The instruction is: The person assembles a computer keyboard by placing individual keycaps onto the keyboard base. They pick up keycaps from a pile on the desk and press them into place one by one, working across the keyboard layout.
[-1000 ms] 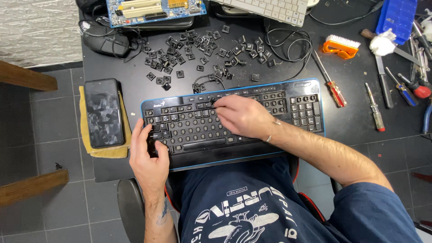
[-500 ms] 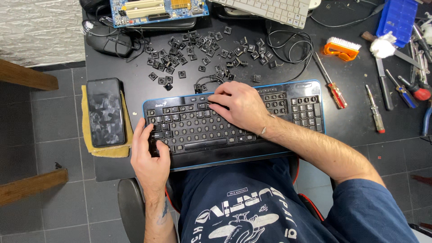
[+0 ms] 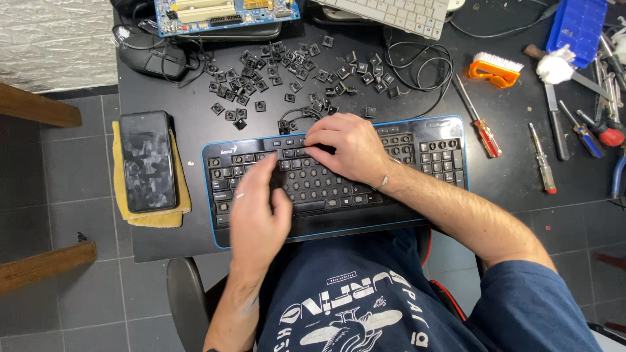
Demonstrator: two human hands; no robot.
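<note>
Many keycaps (image 3: 287, 78) are lying behind the keyboard (image 3: 339, 176), many sockets bare. Right hand (image 3: 345, 146) is pinching a key; left hand (image 3: 257, 208) is hovering open, empty.

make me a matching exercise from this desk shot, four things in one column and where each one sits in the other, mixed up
Things:
1. phone
2. loose keycaps
3. orange brush
4. right hand

Places:
A. scattered on the table beyond the keyboard
B. on top of a yellow cloth, left of the keyboard
C. resting on the upper rows of the black keyboard
D. right of the coiled cable, near the screwdrivers

Pairs: 1-B, 2-A, 3-D, 4-C
</note>
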